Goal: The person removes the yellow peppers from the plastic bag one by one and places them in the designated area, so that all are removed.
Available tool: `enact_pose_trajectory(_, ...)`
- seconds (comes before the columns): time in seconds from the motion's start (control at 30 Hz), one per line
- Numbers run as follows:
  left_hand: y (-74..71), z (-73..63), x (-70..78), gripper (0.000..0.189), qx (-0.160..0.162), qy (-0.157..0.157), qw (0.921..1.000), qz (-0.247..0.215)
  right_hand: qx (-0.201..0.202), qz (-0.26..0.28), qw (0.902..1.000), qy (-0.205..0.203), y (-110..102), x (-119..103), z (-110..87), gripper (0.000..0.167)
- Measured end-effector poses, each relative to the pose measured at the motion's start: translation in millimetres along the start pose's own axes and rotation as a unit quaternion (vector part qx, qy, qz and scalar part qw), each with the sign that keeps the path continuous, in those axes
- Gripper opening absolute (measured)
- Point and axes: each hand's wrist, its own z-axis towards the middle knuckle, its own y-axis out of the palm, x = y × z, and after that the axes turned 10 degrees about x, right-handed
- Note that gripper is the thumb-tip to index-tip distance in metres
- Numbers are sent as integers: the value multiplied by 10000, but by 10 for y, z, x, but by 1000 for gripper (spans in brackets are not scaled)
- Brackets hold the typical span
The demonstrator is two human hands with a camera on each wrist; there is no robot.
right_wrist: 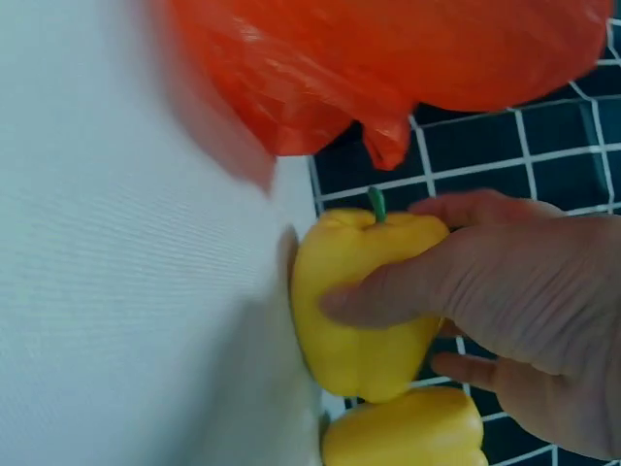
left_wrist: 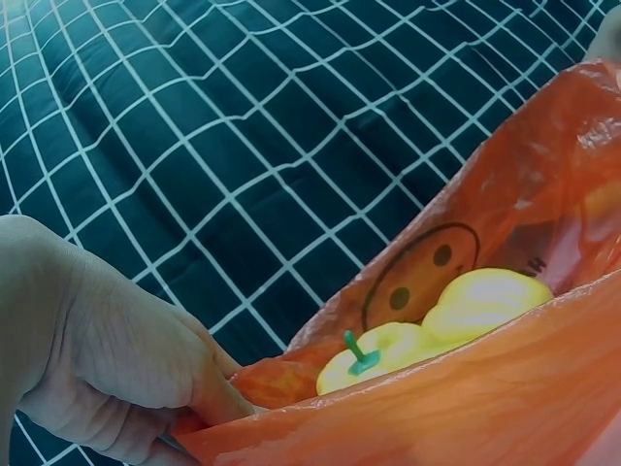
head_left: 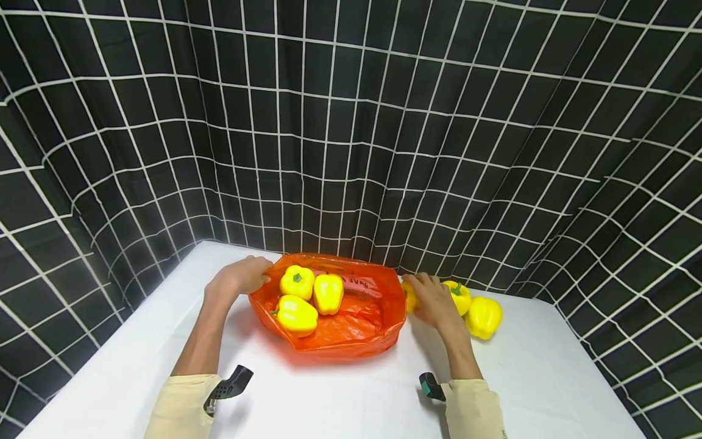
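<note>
Right wrist view: the right hand (right_wrist: 514, 282) is clamped on a pepper (right_wrist: 359, 354), thumb across its flank, just outside the bag (right_wrist: 388, 58) and beside a second pepper (right_wrist: 403, 432). In the head view the left hand (head_left: 240, 278) pinches the bag's edge, with three peppers (head_left: 329, 295) inside. A good hold, I judge, wraps the body and spares the stem (right_wrist: 377, 206), since the skin looks slick; the left hand should hold that edge taut lest the bag sag. The stem points toward the bag; the long axis runs from it to the blunt end near the second pepper.
</note>
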Motion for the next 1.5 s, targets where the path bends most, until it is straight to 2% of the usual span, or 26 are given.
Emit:
enact_pose_trajectory(0.23,-19,-9,5,28,8,-26,10000,-12,-408,348,9986,-34,-93,16,-4,81)
enact_pose_trajectory(0.4,-23,-9,-5,28,-8,-44,10000,-25,-628,469,9968,151,-120,31,1,85)
enact_pose_trajectory(0.7,-32,-15,4,28,0,-46,10000,16,-768,488,9954,291,-185,3,7,89)
enact_pose_trajectory(0.83,-28,-9,11,28,13,-15,10000,6,-642,410,9967,279,-282,-36,15,89)
enact_pose_trajectory(0.97,-16,9,11,26,9,9,10000,20,-76,361,9992,137,-422,-109,31,76)
enact_pose_trajectory(1.13,-7,19,13,27,3,-32,10000,2,835,480,9953,-111,-593,-309,42,61)
enact_pose_trajectory(1.23,-3,21,16,29,9,-62,10000,-10,1175,683,9900,-370,-685,-512,44,54)
enact_pose_trajectory(1.33,1,16,21,33,1,-106,9999,-40,1247,899,9848,-809,-716,-749,40,52)
enact_pose_trajectory(1.5,7,14,15,37,4,-61,10000,-31,927,1017,9754,-1724,-591,-1198,13,55)
